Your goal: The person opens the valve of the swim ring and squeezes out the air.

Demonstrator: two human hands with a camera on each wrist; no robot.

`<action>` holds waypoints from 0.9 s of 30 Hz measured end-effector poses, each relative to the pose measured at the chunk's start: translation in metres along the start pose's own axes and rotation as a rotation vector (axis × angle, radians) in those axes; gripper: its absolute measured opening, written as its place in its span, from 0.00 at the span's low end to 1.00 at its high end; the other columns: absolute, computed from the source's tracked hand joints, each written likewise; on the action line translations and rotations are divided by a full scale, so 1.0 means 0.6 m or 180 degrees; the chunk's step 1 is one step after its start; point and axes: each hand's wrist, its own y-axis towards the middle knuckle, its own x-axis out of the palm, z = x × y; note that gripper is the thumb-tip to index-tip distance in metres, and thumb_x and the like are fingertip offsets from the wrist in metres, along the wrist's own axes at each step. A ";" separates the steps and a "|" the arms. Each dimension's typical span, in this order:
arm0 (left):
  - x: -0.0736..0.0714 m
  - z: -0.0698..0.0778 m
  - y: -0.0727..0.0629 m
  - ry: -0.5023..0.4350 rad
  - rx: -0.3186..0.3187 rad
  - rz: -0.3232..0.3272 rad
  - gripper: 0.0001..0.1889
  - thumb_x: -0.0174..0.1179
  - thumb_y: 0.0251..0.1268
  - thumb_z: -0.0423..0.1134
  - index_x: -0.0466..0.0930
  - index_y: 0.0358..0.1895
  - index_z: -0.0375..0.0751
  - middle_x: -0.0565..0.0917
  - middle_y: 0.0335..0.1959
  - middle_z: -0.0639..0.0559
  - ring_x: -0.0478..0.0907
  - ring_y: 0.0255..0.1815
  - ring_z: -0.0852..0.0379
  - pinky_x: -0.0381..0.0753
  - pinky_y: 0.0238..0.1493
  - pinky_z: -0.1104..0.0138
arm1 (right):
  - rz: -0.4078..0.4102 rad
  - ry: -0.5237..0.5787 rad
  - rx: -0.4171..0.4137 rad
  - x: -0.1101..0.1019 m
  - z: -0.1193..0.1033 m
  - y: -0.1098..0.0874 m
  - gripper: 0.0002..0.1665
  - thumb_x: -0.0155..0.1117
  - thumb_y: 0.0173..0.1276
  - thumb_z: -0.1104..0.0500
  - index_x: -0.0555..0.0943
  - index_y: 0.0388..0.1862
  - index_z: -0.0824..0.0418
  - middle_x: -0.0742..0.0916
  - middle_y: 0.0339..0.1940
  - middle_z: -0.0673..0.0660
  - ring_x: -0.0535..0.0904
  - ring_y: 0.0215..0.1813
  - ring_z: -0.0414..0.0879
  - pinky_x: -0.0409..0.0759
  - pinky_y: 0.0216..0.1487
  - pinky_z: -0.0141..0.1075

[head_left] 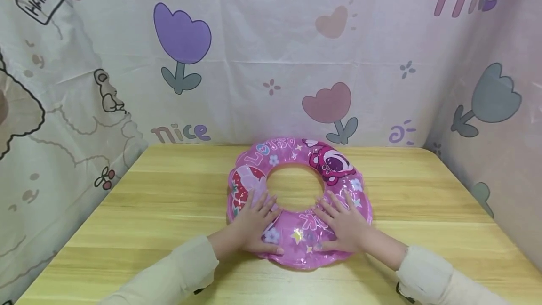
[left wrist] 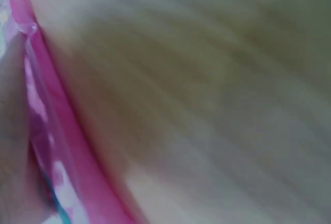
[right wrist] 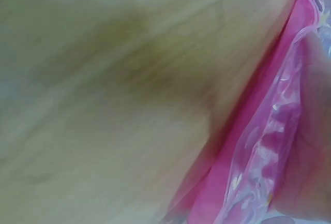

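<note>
A pink inflatable swim ring (head_left: 302,260) lies flat on the wooden table, printed with a bear, strawberries, stars and flowers. My left hand (head_left: 254,225) rests on its near left part, fingers spread and straight toward the hole. On the near right part my right hand (head_left: 347,225) lies the same way, its fingertips close to the inner rim. In the left wrist view the ring's pink edge (left wrist: 77,146) runs beside the hand. The right wrist view has the shiny pink side (right wrist: 253,146) of the ring next to the palm.
The light wooden table (head_left: 169,192) extends around the ring. A pale cloth (head_left: 262,22) printed with tulips, hearts and words hangs behind the table and along both sides. The ring's far side is near the table's back edge.
</note>
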 end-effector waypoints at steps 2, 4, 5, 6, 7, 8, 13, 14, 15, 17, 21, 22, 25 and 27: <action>0.003 -0.007 -0.004 -0.0194 0.0054 0.0074 0.53 0.36 0.46 0.83 0.54 0.72 0.51 0.52 0.75 0.45 0.46 0.75 0.40 0.42 0.70 0.39 | 0.0063 0.0107 -0.0034 0.001 0.001 -0.002 0.54 0.45 0.53 0.20 0.65 0.69 0.55 0.67 0.71 0.61 0.57 0.71 0.66 0.49 0.66 0.67; 0.005 -0.013 -0.007 -0.0312 0.0091 0.0121 0.53 0.38 0.46 0.82 0.55 0.72 0.50 0.52 0.74 0.44 0.46 0.75 0.39 0.42 0.69 0.38 | 0.0096 0.0195 -0.0055 0.002 0.001 -0.004 0.53 0.46 0.54 0.21 0.65 0.69 0.55 0.67 0.70 0.62 0.57 0.71 0.67 0.49 0.65 0.68; 0.005 -0.015 -0.008 -0.0351 0.0109 0.0133 0.53 0.39 0.46 0.82 0.55 0.72 0.50 0.52 0.74 0.44 0.46 0.75 0.39 0.42 0.69 0.38 | 0.0106 0.0226 -0.0060 0.002 0.001 -0.004 0.53 0.46 0.54 0.22 0.65 0.69 0.55 0.67 0.70 0.62 0.58 0.70 0.67 0.50 0.65 0.69; 0.005 -0.018 -0.009 -0.0384 0.0122 0.0144 0.52 0.40 0.46 0.81 0.55 0.72 0.50 0.52 0.74 0.44 0.46 0.75 0.39 0.41 0.69 0.38 | 0.0113 0.0263 -0.0063 0.001 0.000 -0.005 0.52 0.47 0.55 0.23 0.65 0.69 0.55 0.67 0.70 0.62 0.58 0.70 0.67 0.50 0.65 0.69; 0.005 -0.021 -0.009 -0.0405 0.0140 0.0158 0.52 0.40 0.47 0.81 0.55 0.72 0.50 0.53 0.74 0.43 0.46 0.75 0.40 0.41 0.69 0.38 | 0.0122 0.0282 -0.0063 0.001 0.000 -0.005 0.51 0.47 0.55 0.23 0.65 0.68 0.55 0.67 0.70 0.62 0.59 0.70 0.68 0.51 0.64 0.69; 0.004 -0.024 -0.009 -0.0414 0.0166 0.0176 0.52 0.41 0.47 0.81 0.55 0.72 0.50 0.53 0.74 0.43 0.46 0.75 0.40 0.41 0.69 0.37 | 0.0124 0.0300 -0.0056 0.000 0.000 -0.005 0.51 0.47 0.56 0.23 0.65 0.69 0.55 0.67 0.70 0.62 0.59 0.70 0.68 0.51 0.64 0.69; -0.003 -0.041 -0.010 -0.0402 0.0316 0.0280 0.54 0.42 0.46 0.80 0.54 0.72 0.46 0.52 0.74 0.42 0.45 0.75 0.41 0.40 0.69 0.37 | 0.0154 0.0334 -0.0009 -0.005 -0.002 -0.005 0.53 0.50 0.53 0.22 0.65 0.69 0.54 0.68 0.70 0.61 0.61 0.69 0.67 0.54 0.64 0.69; -0.004 -0.044 -0.010 -0.0400 0.0345 0.0303 0.54 0.42 0.46 0.80 0.54 0.72 0.45 0.52 0.74 0.41 0.45 0.75 0.41 0.41 0.69 0.38 | 0.0151 0.0337 -0.0001 -0.006 -0.002 -0.005 0.54 0.50 0.52 0.21 0.65 0.69 0.53 0.68 0.70 0.61 0.61 0.69 0.67 0.55 0.64 0.68; -0.006 -0.046 -0.011 -0.0406 0.0370 0.0328 0.55 0.43 0.46 0.80 0.54 0.72 0.44 0.52 0.74 0.41 0.45 0.75 0.41 0.40 0.70 0.38 | 0.0154 0.0357 -0.0001 -0.007 -0.001 -0.005 0.55 0.50 0.51 0.21 0.64 0.69 0.53 0.68 0.70 0.61 0.61 0.69 0.66 0.54 0.64 0.68; -0.008 -0.050 -0.013 -0.0444 0.0412 0.0387 0.56 0.44 0.46 0.80 0.54 0.72 0.41 0.52 0.74 0.40 0.46 0.75 0.41 0.41 0.70 0.38 | 0.0178 0.0356 -0.0031 -0.009 0.001 -0.006 0.56 0.50 0.50 0.20 0.64 0.70 0.53 0.68 0.70 0.60 0.61 0.70 0.65 0.55 0.65 0.67; -0.010 -0.051 -0.015 -0.0513 0.0486 0.0520 0.56 0.48 0.46 0.78 0.54 0.71 0.38 0.53 0.74 0.39 0.46 0.75 0.39 0.44 0.70 0.39 | 0.0348 0.0316 -0.0197 -0.009 0.007 -0.009 0.58 0.51 0.49 0.20 0.62 0.70 0.55 0.68 0.70 0.60 0.60 0.70 0.64 0.54 0.66 0.66; -0.011 -0.049 -0.014 -0.0549 0.0507 0.0558 0.56 0.50 0.46 0.77 0.53 0.71 0.37 0.52 0.74 0.39 0.47 0.75 0.39 0.45 0.70 0.39 | 0.0419 0.0281 -0.0265 -0.009 0.009 -0.009 0.58 0.51 0.49 0.20 0.62 0.71 0.56 0.67 0.70 0.61 0.60 0.71 0.63 0.54 0.66 0.66; -0.013 -0.037 -0.012 -0.0766 0.0574 0.0672 0.55 0.54 0.47 0.73 0.51 0.71 0.35 0.49 0.74 0.38 0.44 0.75 0.39 0.46 0.70 0.40 | 0.0612 0.0243 -0.0477 -0.005 0.011 -0.008 0.60 0.50 0.50 0.20 0.60 0.71 0.58 0.66 0.71 0.62 0.57 0.72 0.62 0.54 0.66 0.64; -0.013 -0.025 -0.009 -0.0864 0.0596 0.0727 0.55 0.53 0.49 0.73 0.49 0.72 0.35 0.46 0.75 0.39 0.42 0.75 0.39 0.46 0.70 0.40 | 0.0659 0.0256 -0.0584 0.000 0.011 -0.006 0.61 0.48 0.51 0.19 0.58 0.71 0.59 0.64 0.72 0.63 0.51 0.74 0.60 0.54 0.66 0.64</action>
